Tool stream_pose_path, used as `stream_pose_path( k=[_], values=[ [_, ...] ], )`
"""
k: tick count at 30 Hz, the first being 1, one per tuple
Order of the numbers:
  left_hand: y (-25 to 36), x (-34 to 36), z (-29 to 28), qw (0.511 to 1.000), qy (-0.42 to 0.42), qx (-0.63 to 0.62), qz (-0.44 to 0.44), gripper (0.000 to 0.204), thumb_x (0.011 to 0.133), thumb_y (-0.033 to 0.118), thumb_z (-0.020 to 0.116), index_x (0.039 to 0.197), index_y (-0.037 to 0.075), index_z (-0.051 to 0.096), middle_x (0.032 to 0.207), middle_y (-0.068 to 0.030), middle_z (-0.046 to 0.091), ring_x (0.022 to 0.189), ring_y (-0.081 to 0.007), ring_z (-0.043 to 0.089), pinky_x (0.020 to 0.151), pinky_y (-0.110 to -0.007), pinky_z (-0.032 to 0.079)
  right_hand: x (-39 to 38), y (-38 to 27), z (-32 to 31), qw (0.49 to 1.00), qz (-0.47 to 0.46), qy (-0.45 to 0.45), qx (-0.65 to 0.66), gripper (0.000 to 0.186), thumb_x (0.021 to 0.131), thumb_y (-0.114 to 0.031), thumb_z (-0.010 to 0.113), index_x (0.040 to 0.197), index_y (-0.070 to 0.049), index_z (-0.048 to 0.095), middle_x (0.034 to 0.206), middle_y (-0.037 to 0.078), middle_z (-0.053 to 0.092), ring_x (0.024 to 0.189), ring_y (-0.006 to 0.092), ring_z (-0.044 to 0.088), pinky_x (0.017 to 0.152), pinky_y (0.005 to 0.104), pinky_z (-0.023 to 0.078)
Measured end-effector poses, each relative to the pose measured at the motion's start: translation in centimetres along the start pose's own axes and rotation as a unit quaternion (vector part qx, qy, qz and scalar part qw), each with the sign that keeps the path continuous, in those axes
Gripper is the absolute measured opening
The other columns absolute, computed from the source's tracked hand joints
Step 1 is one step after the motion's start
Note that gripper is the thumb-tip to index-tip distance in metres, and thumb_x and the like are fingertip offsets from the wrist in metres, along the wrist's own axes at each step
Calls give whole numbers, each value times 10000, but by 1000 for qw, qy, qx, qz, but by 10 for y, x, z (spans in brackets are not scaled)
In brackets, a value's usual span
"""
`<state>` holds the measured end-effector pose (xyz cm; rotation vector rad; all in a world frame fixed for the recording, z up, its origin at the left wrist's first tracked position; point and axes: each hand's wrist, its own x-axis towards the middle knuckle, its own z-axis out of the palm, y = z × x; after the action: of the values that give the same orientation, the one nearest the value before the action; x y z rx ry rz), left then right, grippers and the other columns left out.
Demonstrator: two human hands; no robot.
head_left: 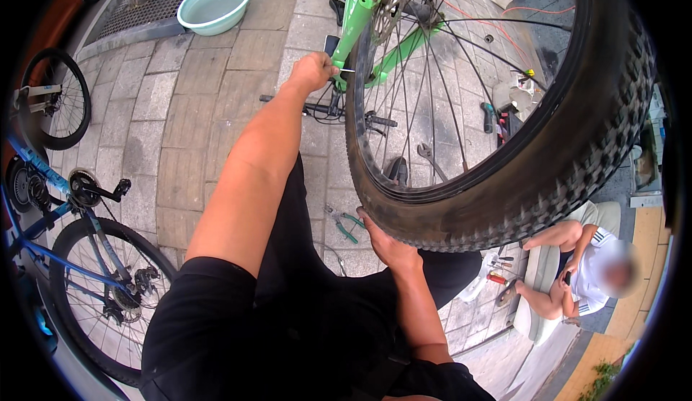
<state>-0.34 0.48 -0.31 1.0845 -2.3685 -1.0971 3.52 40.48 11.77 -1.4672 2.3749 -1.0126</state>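
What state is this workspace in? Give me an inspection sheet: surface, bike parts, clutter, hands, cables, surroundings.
Surface: paving in light and brown slabs.
Bike parts: green frame; wheel with knobbly tyre.
Clutter: green-handled pliers, wrench and teal-and-black tool on the ground.
Hands: left hand at the frame, thin pale item at its fingertips, kind unclear; right hand against the tyre's near edge, fingers partly hidden.
Cables: orange cable or hose on the ground beyond the wheel.
Surroundings: blue bicycle and pale turquoise basin at left; seated person at right.
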Motion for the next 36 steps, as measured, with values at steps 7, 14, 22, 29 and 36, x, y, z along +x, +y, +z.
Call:
stream_pose_path(
  k=[7,14,22,29,36],
  values=[
    [-4,2,1,1000,-2,-3,3,324,902,328,798,1056,48,746,932,-181,748,915,-331,721,825,-437,544,9,5,5,990,-65,-8,-122,277,930,-209,770,1134,-23,740,1106,102,752,1067,283,661,1020,424,470],
    [-1,1,0,1000,-17,-15,-20,328,892,381,804,960,69,731,977,-174,754,994,-373,709,891,-458,536,33,19,22,992,73,-22,99,264,903,-161,764,1114,-29,677,988,104,687,944,281,642,859,412,495],
    [-2,2,0,999,-16,-25,-21,318,897,375,802,1019,86,755,1004,-175,759,1011,-358,713,915,-448,538,49,54,50,997,-27,3,-67,424,875,-194,797,1222,-50,601,1090,112,643,1012,321,640,841,418,523],
    [-1,1,1,999,-16,-27,-25,315,898,370,802,1014,82,750,999,-170,759,1006,-354,715,906,-447,539,67,64,59,997,11,41,-59,585,864,-264,822,1339,-76,539,1241,118,624,1152,368,645,889,445,544],
    [-1,-1,-2,1000,-8,-20,-17,323,890,379,808,995,81,741,987,-168,758,1002,-361,712,900,-450,537,80,94,75,991,-41,85,-99,647,849,-281,828,1380,-83,516,1341,141,572,1207,387,622,910,466,552]
  ],
)
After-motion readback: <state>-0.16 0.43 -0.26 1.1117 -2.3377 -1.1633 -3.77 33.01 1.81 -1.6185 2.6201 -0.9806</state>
